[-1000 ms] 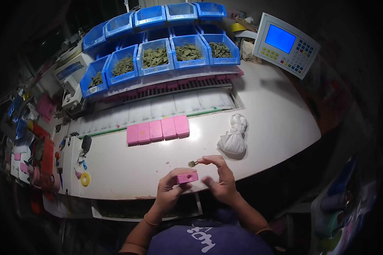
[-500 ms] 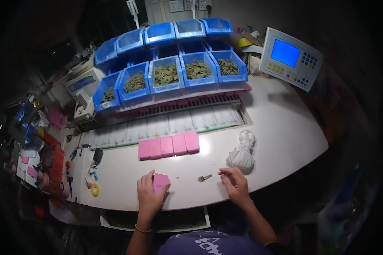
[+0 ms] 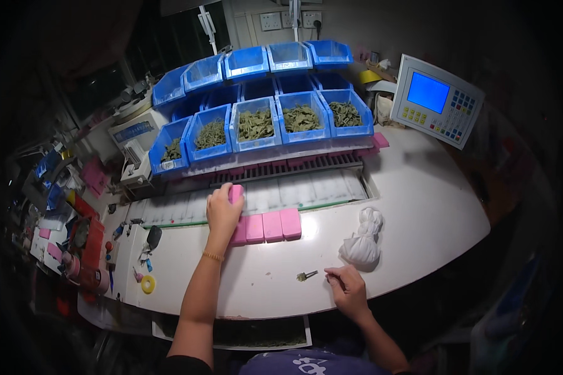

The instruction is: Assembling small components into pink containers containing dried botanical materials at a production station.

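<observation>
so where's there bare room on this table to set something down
The widest bare stretch of tabletop lies right of the white bundle, in front of the control panel. Another, lightly specked, lies between left forearm and greenish tuft, nearer than the pink blocks. Small items crowd the left end.

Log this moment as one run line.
left hand: gripping pink block | right hand: empty, beside leafy clump | near: row of pink blocks, white bundle

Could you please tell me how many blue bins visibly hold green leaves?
5, along the lower front row: the far-left bin, second bin, middle bin, fourth bin and far-right bin. Leaves in the upper bins or shadowed bins behind may be hidden.
</observation>
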Motion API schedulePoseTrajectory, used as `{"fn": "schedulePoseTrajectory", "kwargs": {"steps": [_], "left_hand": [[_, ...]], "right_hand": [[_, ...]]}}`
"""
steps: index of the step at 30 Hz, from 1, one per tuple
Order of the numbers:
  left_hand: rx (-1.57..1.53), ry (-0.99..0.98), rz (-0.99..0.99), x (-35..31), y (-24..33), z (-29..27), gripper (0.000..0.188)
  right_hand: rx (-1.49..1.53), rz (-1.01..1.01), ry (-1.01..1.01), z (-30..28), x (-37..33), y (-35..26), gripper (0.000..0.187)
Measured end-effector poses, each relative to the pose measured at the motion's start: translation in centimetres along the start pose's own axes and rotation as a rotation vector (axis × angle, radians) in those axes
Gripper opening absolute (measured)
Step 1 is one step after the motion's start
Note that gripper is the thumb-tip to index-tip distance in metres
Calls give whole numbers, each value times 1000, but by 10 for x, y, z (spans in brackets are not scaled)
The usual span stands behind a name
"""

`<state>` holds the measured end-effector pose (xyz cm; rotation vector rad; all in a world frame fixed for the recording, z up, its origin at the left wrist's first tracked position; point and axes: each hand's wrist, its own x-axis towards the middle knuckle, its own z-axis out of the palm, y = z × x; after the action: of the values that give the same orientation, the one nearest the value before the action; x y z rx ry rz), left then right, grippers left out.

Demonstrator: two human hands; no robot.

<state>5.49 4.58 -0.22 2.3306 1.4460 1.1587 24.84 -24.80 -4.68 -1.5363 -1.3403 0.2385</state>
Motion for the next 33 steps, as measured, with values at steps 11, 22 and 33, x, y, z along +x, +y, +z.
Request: {"fn": "schedulePoseTrajectory", "kwargs": {"steps": [11,22,33], "left_hand": [[141,30,36,-39,-43,-10,60],[365,-279,3,-215,3,-72,43],[313,-235,18,-224,11,-83,40]], "right_hand": [[77,-147,188,-61,-4,3,21],[-392,-47,898,-314,241,134,71],[46,142,756,-321,281,135,73]]}}
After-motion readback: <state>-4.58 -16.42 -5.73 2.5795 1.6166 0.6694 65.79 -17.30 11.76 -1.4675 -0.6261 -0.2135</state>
